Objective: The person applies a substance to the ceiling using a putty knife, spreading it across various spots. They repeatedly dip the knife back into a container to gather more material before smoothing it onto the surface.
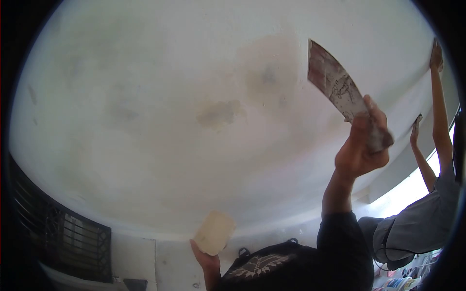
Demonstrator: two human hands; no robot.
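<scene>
White ceiling [160,145] with grey and tan patches fills nearly the whole view, and at the far right another person [427,213] also reaches up to it. The right hand [361,148] has its grip clamped on a wide scraper [335,85], blade tilted just beside the ceiling; the left hand [206,259] is closed on a pale sanding block [214,233], held lower. I think a steep blade may gouge the ceiling, and dust may fall to the eyes.

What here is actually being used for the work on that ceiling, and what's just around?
In use:
right hand gripping a putty knife
left hand holding a pale pad
patchy ceiling

Just around:
another person reaching up to the ceiling
window grille
</scene>
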